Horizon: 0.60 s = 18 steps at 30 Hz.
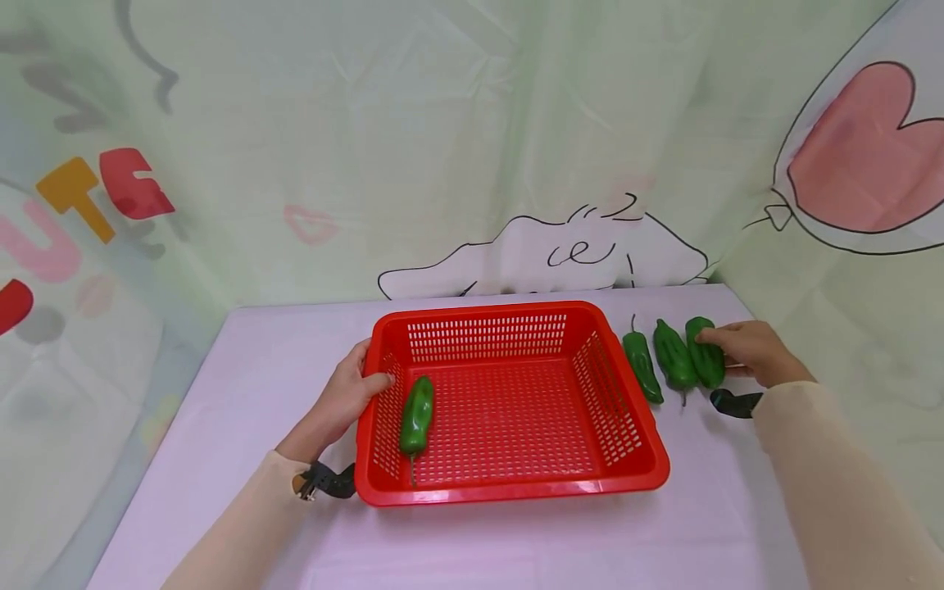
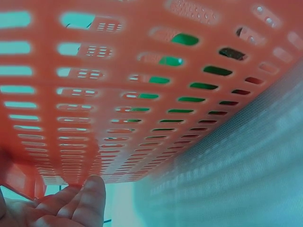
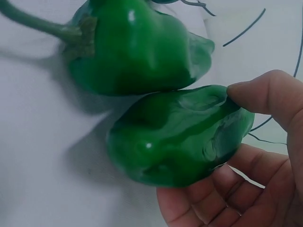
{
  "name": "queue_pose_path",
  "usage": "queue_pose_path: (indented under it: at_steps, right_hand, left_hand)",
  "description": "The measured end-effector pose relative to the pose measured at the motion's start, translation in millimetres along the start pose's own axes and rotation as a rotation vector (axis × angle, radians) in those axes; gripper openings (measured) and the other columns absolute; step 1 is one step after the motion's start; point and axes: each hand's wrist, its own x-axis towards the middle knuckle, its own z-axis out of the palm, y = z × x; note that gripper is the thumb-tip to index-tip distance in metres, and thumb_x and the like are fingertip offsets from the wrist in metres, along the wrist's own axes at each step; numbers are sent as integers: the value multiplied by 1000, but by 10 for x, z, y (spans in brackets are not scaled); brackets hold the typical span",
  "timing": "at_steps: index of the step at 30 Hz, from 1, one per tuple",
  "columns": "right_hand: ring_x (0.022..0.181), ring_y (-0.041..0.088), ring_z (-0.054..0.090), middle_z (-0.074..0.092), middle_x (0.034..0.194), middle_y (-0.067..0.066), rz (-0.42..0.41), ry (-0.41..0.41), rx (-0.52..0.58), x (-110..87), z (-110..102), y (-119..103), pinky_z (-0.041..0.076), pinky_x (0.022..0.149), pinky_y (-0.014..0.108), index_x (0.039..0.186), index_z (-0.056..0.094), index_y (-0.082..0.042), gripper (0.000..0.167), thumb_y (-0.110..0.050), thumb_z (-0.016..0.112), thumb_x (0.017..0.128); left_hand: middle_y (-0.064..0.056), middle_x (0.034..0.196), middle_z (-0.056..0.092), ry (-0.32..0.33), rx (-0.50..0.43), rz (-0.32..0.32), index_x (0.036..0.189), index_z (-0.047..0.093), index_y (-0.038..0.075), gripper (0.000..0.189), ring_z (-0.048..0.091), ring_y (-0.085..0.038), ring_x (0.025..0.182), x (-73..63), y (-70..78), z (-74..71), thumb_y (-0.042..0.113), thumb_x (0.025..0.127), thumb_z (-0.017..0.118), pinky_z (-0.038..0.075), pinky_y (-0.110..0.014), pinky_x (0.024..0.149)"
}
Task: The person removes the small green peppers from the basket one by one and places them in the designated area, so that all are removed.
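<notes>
A red plastic basket with slotted walls stands on the table, and one green pepper lies inside near its left wall. My left hand grips the basket's left rim, thumb over the inner side; in the left wrist view its fingers press the slotted outer wall from below the rim. Right of the basket, my right hand pinches the rightmost green pepper between thumb and fingers. Beside that one lie a wide green pepper and a slimmer green pepper.
The table has a pale cover. A printed curtain hangs behind it and along both sides. Dark wrist straps sit at both cuffs, the left one close to the basket's front left corner.
</notes>
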Motion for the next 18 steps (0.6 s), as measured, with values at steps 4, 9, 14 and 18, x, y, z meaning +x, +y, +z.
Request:
queue_pose_path:
  at_steps: [4, 9, 14, 18]
  right_hand:
    - [100, 32, 59, 48, 130, 35, 5, -11, 6, 51, 27, 31, 63, 76, 33, 145, 36, 22, 82, -44, 54, 100]
    - [96, 29, 60, 48, 130, 35, 3, -27, -6, 74, 58, 46, 63, 76, 33, 145, 35, 23, 81, -41, 54, 101]
    - [98, 30, 60, 47, 132, 37, 5, -27, -16, 49, 81, 40, 63, 77, 33, 146, 34, 23, 81, -41, 53, 101]
    - [102, 33, 60, 45, 135, 38, 12, -32, -23, 35, 88, 37, 63, 78, 33, 147, 32, 23, 83, -43, 52, 101]
  left_hand:
    - [-23, 143, 56, -1, -2, 4, 161, 28, 9, 69, 70, -38, 112, 3, 1, -6, 6, 98, 56, 64, -45, 84]
    - [-24, 143, 56, -3, -4, 5, 161, 28, 9, 69, 70, -39, 113, 5, -6, -8, 6, 99, 57, 64, -46, 84]
    - [-24, 143, 57, -7, -8, 12, 161, 28, 9, 69, 70, -39, 112, -3, -6, -10, 6, 98, 57, 64, -46, 83]
    - [-24, 142, 57, -11, -7, 14, 161, 28, 8, 69, 71, -39, 111, -11, 6, -13, 5, 98, 57, 64, -46, 83]
